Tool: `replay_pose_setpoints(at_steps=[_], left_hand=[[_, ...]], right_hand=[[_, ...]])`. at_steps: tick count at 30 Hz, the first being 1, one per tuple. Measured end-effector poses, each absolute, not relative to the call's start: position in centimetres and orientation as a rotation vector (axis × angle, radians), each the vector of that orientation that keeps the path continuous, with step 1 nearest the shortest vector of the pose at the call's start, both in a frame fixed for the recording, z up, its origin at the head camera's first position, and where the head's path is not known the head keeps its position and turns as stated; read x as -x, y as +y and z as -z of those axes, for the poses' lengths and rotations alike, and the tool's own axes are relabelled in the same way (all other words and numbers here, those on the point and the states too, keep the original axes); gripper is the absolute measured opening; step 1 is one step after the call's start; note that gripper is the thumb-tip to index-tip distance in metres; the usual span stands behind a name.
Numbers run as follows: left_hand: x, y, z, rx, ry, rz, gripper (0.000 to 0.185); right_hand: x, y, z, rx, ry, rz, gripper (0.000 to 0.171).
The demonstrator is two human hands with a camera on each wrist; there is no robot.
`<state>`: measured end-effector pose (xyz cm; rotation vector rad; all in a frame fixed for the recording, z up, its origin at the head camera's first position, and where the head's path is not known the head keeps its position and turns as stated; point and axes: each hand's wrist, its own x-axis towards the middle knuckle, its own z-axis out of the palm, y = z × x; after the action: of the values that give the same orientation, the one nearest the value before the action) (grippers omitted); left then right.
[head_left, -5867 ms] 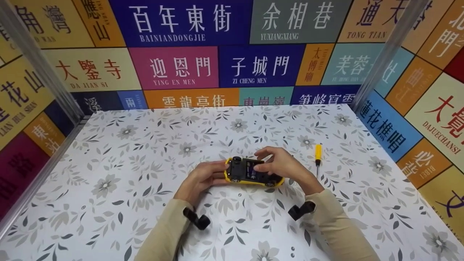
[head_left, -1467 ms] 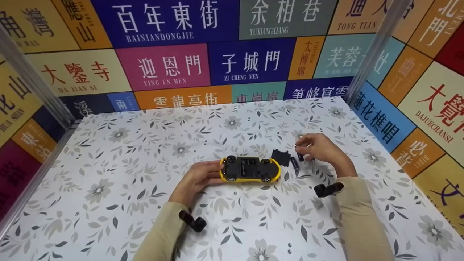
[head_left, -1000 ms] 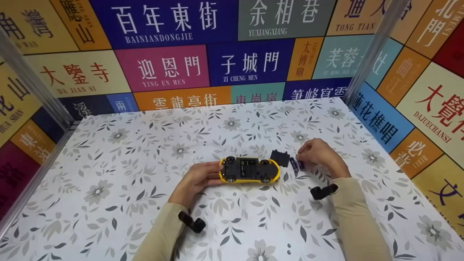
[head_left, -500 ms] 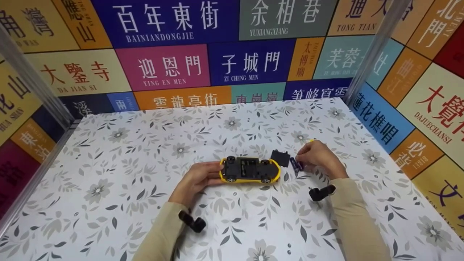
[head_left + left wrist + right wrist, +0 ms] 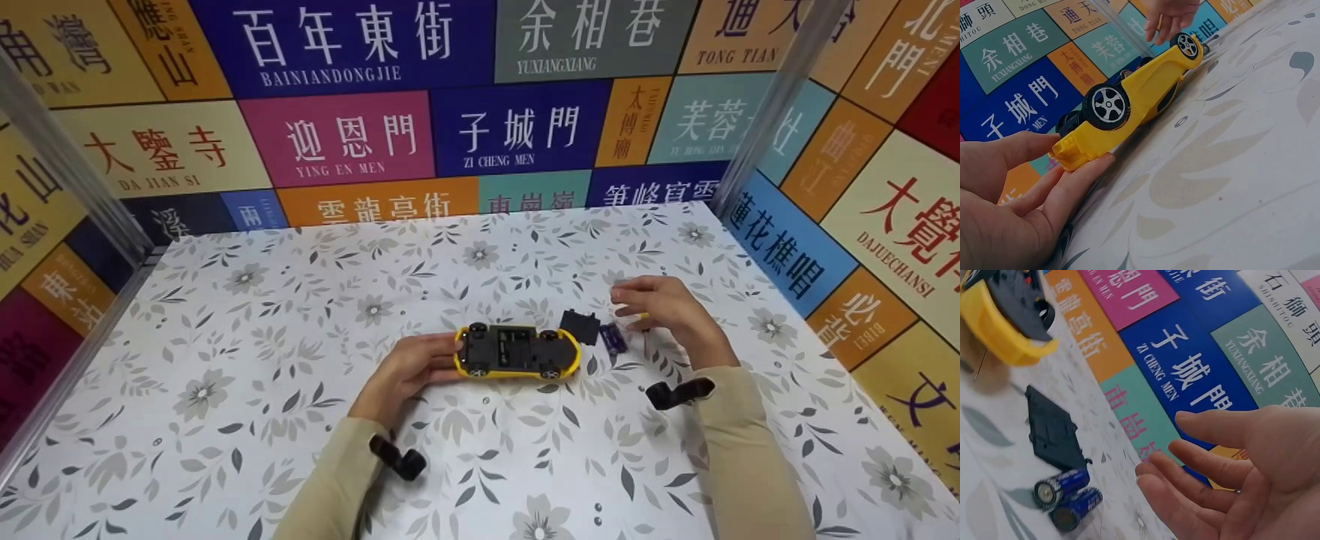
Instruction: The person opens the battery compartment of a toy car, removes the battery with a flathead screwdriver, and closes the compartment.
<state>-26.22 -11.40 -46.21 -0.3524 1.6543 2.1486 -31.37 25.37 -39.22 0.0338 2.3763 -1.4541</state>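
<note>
1. Lying nearest on the flowered bench (image 5: 225, 420) are the two beige sleeves, each with a black wrist camera strapped on: the left one (image 5: 397, 459) and, further right, the right one (image 5: 675, 392).
2. A little further off, the left hand (image 5: 411, 369) holds the left end of the car (image 5: 517, 352). In the left wrist view the thumb lies over the top of that end and the fingers curl under it, so the hand (image 5: 1013, 208) is clamped on the car (image 5: 1134, 90).
3. That car is a yellow toy turned upside down near the middle of the bench, its black underside and wheels facing up and its length running left to right.
4. Just right of the car's right end, a flat black cover (image 5: 581, 326) lies on the bench, close to the car; whether they touch cannot be told.
5. Right of the cover, two blue batteries (image 5: 613, 339) lie side by side, touching each other. The right wrist view shows them (image 5: 1067, 498) just beside the cover (image 5: 1050, 430).
6. Above and just right of the batteries hangs the right hand (image 5: 664, 311), holding nothing, its fingers apart and loosely bent, palm open in the right wrist view (image 5: 1241, 484).
7. Under that hand a thin dark shaft (image 5: 646, 343) with a bit of yellow shows, mostly hidden.
8. Farthest off, walls (image 5: 487, 127) of coloured signs close the bench on the left, far and right sides.
</note>
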Motion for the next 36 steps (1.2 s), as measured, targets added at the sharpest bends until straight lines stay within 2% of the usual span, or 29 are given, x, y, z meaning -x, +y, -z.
replay_pose_setpoints(at_steps=[9, 17, 26, 36], left_hand=[[26.2, -11.4, 46.2, 0.359, 1.654, -2.15, 0.045], [26.1, -11.2, 46.3, 0.353, 1.64, -2.146, 0.045], [26.1, -11.3, 46.4, 0.347, 1.659, -2.139, 0.045], [26.1, -11.2, 46.1, 0.331, 1.677, -2.159, 0.045]], right_hand=[[30.6, 23.7, 37.3, 0.013, 2.304, 1.666, 0.05], [27.6, 20.4, 34.5, 0.261, 2.473, 1.556, 0.046], [25.6, 15.9, 38.2, 0.629, 2.638, 1.3, 0.043], [25.0, 13.6, 40.7, 0.775, 2.699, 1.15, 0.05]])
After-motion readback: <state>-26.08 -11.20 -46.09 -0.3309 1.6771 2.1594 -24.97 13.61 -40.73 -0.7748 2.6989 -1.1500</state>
